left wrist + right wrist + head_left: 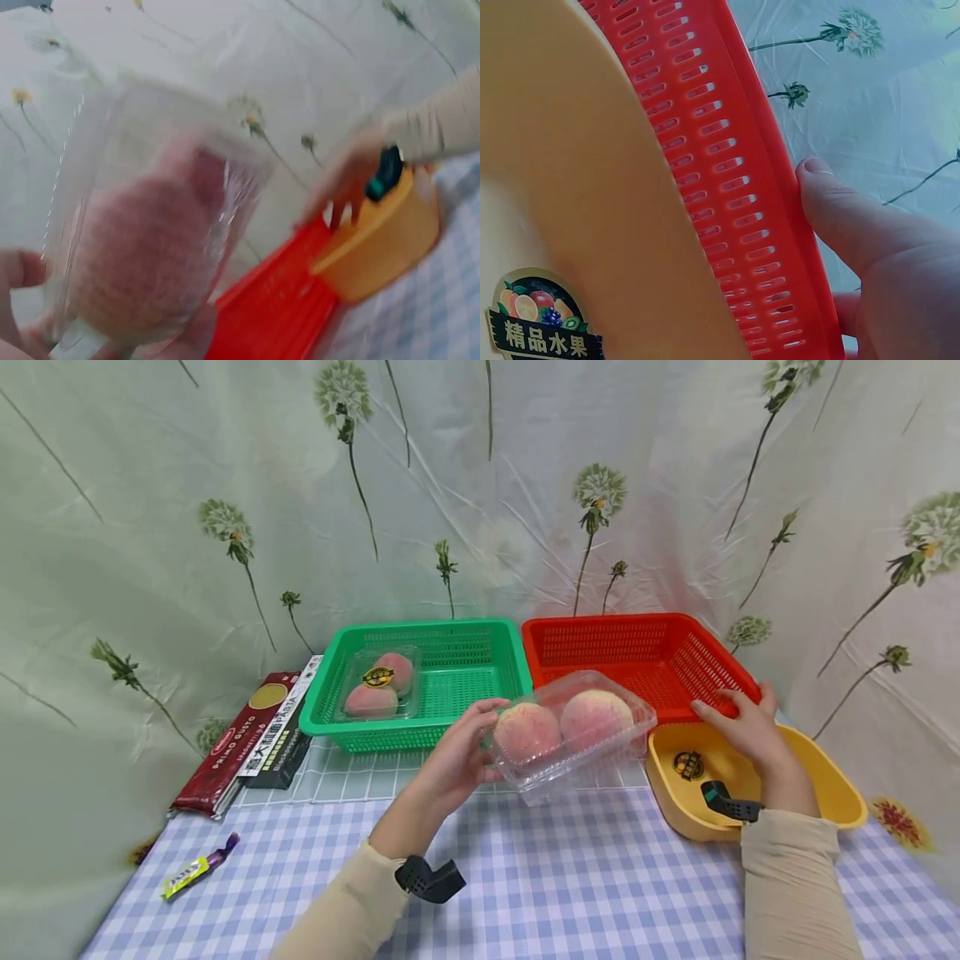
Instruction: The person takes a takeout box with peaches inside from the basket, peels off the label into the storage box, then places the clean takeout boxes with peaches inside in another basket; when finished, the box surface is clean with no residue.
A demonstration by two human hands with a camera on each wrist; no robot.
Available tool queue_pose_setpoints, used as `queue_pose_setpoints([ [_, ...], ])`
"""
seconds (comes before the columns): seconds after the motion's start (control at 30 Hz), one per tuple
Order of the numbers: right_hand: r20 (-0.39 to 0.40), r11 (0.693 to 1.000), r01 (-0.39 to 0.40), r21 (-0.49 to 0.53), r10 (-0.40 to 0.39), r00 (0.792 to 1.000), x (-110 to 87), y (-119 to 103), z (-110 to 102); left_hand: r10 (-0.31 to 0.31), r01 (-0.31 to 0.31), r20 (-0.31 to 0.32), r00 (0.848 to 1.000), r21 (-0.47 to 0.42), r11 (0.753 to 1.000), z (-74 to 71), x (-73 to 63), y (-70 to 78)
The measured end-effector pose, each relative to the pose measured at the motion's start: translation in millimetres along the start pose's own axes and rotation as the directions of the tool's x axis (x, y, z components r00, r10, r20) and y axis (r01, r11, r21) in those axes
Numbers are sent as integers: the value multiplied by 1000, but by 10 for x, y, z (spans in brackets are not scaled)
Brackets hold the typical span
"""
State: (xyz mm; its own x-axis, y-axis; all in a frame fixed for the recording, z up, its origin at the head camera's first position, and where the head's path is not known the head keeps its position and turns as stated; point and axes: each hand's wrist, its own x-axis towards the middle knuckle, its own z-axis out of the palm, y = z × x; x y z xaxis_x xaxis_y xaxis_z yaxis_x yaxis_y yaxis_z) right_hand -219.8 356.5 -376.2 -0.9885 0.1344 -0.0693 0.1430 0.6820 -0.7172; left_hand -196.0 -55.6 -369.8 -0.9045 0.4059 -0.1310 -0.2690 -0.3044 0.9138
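My left hand [468, 752] grips one end of a clear plastic clamshell [570, 727] holding two pink peaches. It is tilted in front of the red basket [645, 622]; in the left wrist view the peaches [142, 255] show blurred through the plastic. My right hand [750, 735] is over the yellow bin [832, 785], at the red basket's front right corner. Its thumb [840, 202] is extended, the tip right at the red rim [769, 142]. A black and gold fruit label [544, 319] lies in the yellow bin.
At centre left, a green basket [465, 727] holds another clamshell [378, 685] of two peaches with a gold and black label. Pasta packs [247, 735] lie left of it. A small yellow and purple candy [198, 867] lies on the checked tablecloth [585, 877].
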Motion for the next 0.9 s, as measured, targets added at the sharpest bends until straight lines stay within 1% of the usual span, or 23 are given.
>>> queue_pose_setpoints([
  [0.1,-2,1000,-1,-7,1,1000,-3,-13,0,29,-33,-48,998,-80,996,136,57,80],
  [0.2,-5,1000,-12,-11,12,1000,-4,-21,-10,55,-71,-126,990,-123,990,293,173,144],
  [0.33,-17,1000,-12,-13,12,1000,1,-16,-37,79,-107,-221,972,-114,988,551,393,159],
  [0.47,-18,1000,5,-17,-6,1000,7,1,-56,96,-126,-285,954,-89,988,796,640,114],
  [0.57,-5,1000,4,-15,-4,1000,5,6,-56,109,-139,-334,936,-66,988,930,814,86],
  [0.63,3,1000,-1,-11,1,1000,5,1,-51,116,-137,-371,921,-31,990,993,918,77],
  [0.73,4,1000,-2,-8,2,1000,10,-10,-40,132,-122,-403,906,49,991,1061,1055,68],
  [0.8,-2,1000,4,-10,-4,1000,14,-11,-27,132,-85,-427,895,128,988,1087,1139,52],
  [0.9,4,1000,-4,-5,4,1000,11,7,10,113,-12,-451,886,221,975,1098,1249,22],
])
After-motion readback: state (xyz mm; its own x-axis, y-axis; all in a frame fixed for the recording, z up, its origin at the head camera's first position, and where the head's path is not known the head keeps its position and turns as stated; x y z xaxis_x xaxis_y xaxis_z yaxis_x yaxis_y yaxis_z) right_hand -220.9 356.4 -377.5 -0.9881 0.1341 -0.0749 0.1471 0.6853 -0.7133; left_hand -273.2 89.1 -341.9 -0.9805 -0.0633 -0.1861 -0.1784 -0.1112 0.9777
